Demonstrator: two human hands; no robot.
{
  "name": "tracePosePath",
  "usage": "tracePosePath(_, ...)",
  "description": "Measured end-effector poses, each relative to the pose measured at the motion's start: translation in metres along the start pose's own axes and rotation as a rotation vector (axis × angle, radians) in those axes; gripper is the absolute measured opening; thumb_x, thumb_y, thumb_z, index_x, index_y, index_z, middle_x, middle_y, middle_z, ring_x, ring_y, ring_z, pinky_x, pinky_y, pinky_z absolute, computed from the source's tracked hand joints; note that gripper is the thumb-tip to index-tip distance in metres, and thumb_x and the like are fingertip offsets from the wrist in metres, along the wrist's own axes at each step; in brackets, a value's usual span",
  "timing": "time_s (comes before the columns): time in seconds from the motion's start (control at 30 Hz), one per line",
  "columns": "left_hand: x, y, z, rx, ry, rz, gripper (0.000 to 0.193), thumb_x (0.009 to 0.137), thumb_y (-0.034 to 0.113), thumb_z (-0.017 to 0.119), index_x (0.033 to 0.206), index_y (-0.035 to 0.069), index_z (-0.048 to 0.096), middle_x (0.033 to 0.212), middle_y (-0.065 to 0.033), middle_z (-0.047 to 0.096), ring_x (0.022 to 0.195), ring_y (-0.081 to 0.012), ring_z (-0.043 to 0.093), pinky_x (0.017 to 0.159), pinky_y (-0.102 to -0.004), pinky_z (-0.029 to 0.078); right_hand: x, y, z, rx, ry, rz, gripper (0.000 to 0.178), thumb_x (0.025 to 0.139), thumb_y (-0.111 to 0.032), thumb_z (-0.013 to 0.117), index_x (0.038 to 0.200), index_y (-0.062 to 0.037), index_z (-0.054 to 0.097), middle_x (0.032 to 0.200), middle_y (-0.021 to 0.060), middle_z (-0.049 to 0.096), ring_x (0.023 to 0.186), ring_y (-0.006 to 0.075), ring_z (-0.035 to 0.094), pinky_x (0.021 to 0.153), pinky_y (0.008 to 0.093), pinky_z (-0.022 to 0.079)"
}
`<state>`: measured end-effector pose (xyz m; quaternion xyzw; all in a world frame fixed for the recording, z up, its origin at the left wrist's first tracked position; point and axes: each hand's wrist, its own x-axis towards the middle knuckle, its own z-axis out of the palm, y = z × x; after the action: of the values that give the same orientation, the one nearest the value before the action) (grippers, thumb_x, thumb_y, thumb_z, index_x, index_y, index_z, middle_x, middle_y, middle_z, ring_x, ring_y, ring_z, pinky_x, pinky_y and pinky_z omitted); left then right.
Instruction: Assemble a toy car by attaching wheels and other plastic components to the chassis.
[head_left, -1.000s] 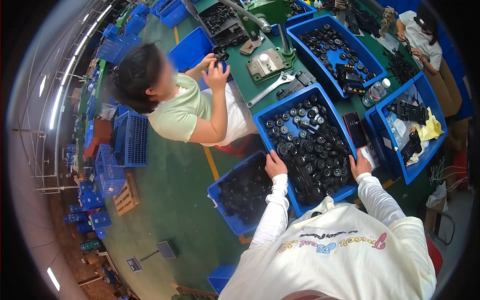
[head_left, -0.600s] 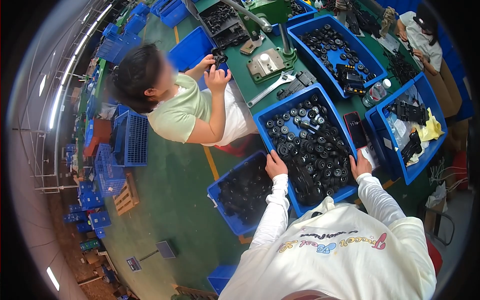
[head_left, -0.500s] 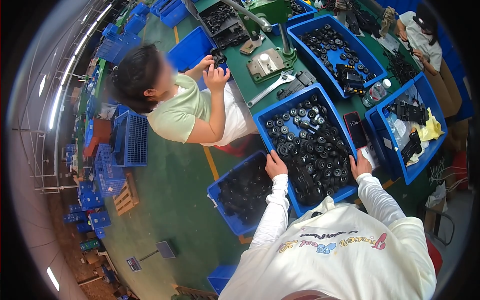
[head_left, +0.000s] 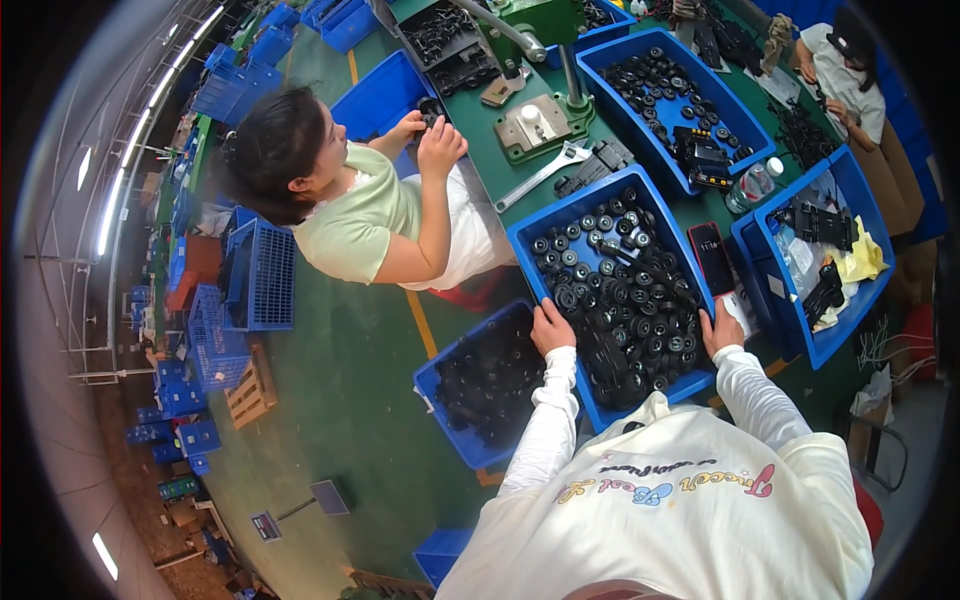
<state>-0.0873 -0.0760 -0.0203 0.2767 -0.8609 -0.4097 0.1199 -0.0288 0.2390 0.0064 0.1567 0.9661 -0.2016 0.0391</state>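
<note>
In front of me a blue plastic bin [head_left: 573, 203] holds many small black wheels [head_left: 650, 325] with pale hubs, mixed with longer black parts at its near left. My left hand [head_left: 551, 329] is closed on the bin's left rim, fingers curled over the edge. Across from it, my right hand [head_left: 722, 330] grips the right rim near a phone [head_left: 710, 258]. Both hands are outside the heap of wheels.
Lower left sits another blue bin [head_left: 428, 385] of black parts. A wrench [head_left: 543, 178] and green press [head_left: 540, 130] lie beyond. On the right are a bottle [head_left: 752, 186] and a blue bin [head_left: 812, 335] with bags. One co-worker [head_left: 370, 215] handles a black part at left; another sits far right.
My hands and the bin stay in place. The co-worker on the left has shifted their hands slightly around the black part.
</note>
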Motion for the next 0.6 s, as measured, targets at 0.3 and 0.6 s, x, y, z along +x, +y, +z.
tracePosePath(0.3,-0.0004,0.0001,-0.0002,-0.014,0.005,0.022,0.047,0.1,0.041,0.041,0.084,0.0,0.057,0.08,-0.0291,0.062,0.078,-0.0513,0.056,0.066,-0.0577,0.042,0.0006,0.0003,-0.0001,-0.018,-0.011,0.0,0.034,0.094,-0.036,0.054,0.107,-0.0058,0.049,0.086,0.0303,0.064,0.079,0.0503,0.061,0.072,0.0557,0.049)
tracePosePath(0.6,-0.0006,0.0007,0.0001,-0.014,0.019,0.024,0.047,0.1,0.041,0.042,0.083,-0.001,0.056,0.08,-0.0292,0.062,0.078,-0.0512,0.056,0.066,-0.0577,0.042,0.0002,-0.0005,-0.0007,-0.025,-0.019,0.008,0.034,0.094,-0.037,0.053,0.108,-0.0061,0.049,0.086,0.0295,0.065,0.079,0.0498,0.061,0.072,0.0554,0.049)
